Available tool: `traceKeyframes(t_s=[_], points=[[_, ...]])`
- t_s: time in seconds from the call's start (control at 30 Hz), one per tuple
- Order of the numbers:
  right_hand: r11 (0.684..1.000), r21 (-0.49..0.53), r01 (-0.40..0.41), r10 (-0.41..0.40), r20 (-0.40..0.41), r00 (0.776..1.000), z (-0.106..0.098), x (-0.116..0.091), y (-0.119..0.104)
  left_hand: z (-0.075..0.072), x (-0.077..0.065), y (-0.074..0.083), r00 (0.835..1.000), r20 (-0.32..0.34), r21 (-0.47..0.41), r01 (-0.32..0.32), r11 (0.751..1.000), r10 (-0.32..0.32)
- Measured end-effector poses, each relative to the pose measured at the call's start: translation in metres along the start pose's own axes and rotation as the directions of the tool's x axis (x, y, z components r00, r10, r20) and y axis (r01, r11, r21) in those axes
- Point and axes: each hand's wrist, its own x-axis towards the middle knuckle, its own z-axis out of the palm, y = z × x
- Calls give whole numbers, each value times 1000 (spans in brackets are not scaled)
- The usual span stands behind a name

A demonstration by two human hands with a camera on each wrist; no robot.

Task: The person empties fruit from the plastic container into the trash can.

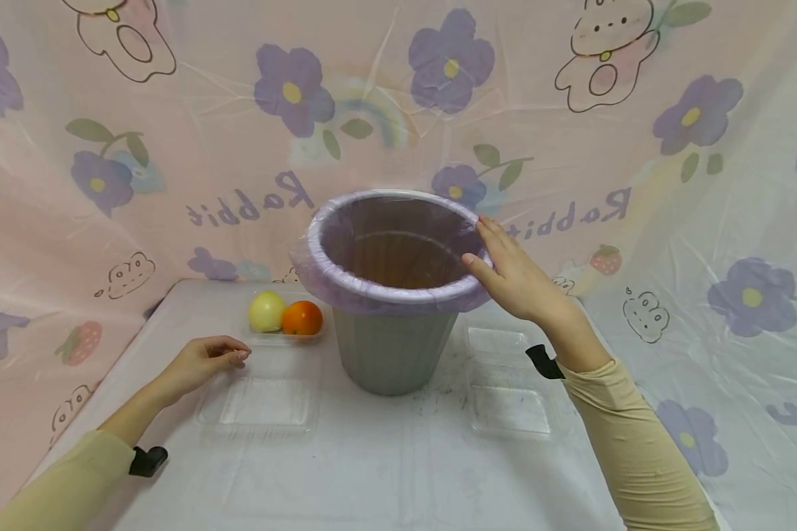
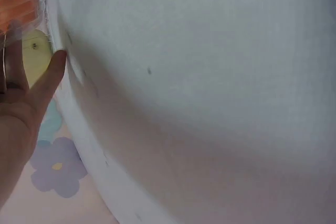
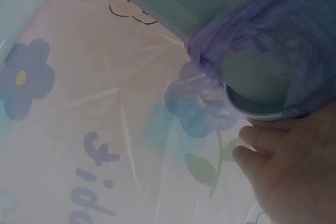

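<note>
A grey bin (image 1: 395, 358) stands on the table, lined with a purple plastic bag (image 1: 315, 276) folded over its rim. My right hand (image 1: 521, 280) rests on the rim's right side, fingers fairly straight and thumb over the opening; the right wrist view shows its fingers touching the rim beside the bag (image 3: 220, 40). Left of the bin, my left hand (image 1: 195, 369) hovers by a clear plastic tray (image 1: 259, 424), fingers loosely bent with nothing seen between them. Behind it, a yellow-green round fruit (image 1: 266, 312) and an orange (image 1: 302, 318) sit together in a clear container (image 1: 285, 340).
Another clear plastic tray (image 1: 510, 431) lies right of the bin. White sheeting (image 1: 385, 464) covers the table. A pink printed curtain (image 1: 226, 162) hangs behind and at the sides. The bin's inside (image 1: 398, 254) shows no contents from here.
</note>
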Motion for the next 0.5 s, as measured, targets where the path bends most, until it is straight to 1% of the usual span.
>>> traceKeyframes(t_s=[0.17, 0.4, 0.5], points=[[1000, -4, 4, -4, -7, 1000, 0, 0, 0, -1, 2, -2, 1000, 22, 17, -22, 1000, 22], [1000, -2, 2, -2, -5, 1000, 0, -1, 0, -3, 2, -9, 999, 38, 49, 3, 999, -5], [1000, 1, 3, -3, -3, 1000, 0, -1, -1, -4, 2, -10, 999, 41, 66, 0, 998, -3]])
